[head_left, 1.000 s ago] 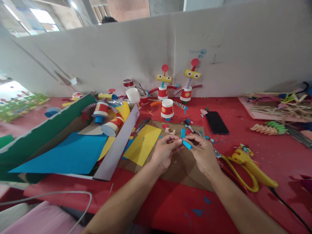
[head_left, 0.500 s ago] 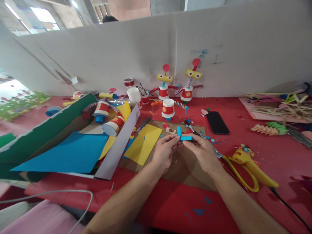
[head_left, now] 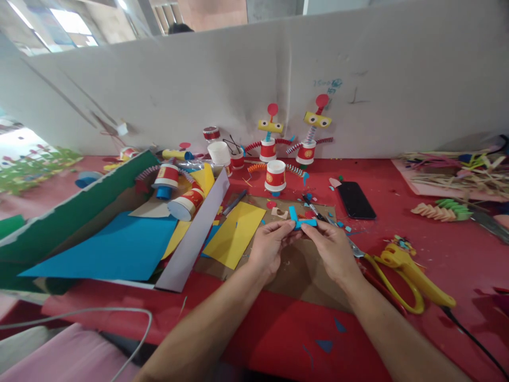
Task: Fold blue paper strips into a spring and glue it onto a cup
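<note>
From here I see the left hand [head_left: 270, 248] and right hand [head_left: 334, 253] pinching blue strips [head_left: 307, 223] cornerwise over the cardboard [head_left: 310, 273], folding seemingly just begun, while the nearer cup [head_left: 275, 178] has arms [head_left: 295, 170] but no head, unlike two finished-looking figures [head_left: 268, 151] behind

Over the cardboard mat [head_left: 306, 276], my left hand [head_left: 268, 249] and right hand [head_left: 332, 252] meet at the paper strips [head_left: 307, 223], with the box [head_left: 193, 233] to my left. To my right lie the scissors [head_left: 357, 250], the glue gun [head_left: 421, 278] beside them and the phone [head_left: 357, 200] farther back. Behind the mat stands a cup figure [head_left: 275, 176], with two others [head_left: 268, 151] behind it, before the partition [head_left: 199, 90].
</note>
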The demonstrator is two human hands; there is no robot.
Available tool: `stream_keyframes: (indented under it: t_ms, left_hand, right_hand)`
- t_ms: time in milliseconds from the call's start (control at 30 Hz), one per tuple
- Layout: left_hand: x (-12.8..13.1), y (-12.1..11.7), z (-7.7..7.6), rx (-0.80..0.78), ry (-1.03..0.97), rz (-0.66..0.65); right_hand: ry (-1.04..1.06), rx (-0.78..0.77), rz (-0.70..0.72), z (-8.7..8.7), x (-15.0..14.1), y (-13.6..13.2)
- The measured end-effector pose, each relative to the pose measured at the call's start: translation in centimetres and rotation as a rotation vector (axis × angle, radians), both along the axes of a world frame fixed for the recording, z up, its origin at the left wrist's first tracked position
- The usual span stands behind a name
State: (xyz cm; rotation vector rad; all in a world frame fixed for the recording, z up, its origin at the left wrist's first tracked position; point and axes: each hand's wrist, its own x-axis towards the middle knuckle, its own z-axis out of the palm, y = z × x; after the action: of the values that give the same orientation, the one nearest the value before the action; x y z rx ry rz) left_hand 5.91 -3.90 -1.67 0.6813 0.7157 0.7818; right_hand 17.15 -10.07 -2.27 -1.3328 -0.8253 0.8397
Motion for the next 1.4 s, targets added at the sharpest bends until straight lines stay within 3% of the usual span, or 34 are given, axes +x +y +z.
stream_keyframes:
  t_ms: [367,567,767,1067,1400]
  left_hand:
    - [0.0,0.0,0.1,0.015,-0.006,-0.035]
    - [0.0,-0.2,0.8,0.064,0.033,-0.01]
    - [-0.2,0.1,0.8,0.07,0.07,-0.083]
    - [0.3,-0.5,0.2,0.029,-0.094,0.034]
    - [0.3,-0.7,0.2,0.107,-0.045,0.064]
  right_hand:
    - [0.016,-0.003,-0.051,-1.0,0.3,0.3]
    - [0.156,-0.005,0.015,-1.1,0.5,0.3]
    - [0.11,-0.017,0.008,-0.8,0.8,0.2]
    - [0.03,0.035,-0.042,-0.2,-0.5,0.1]
    - [-0.101,0.033,-0.055,-0.6,0.0,0.0]
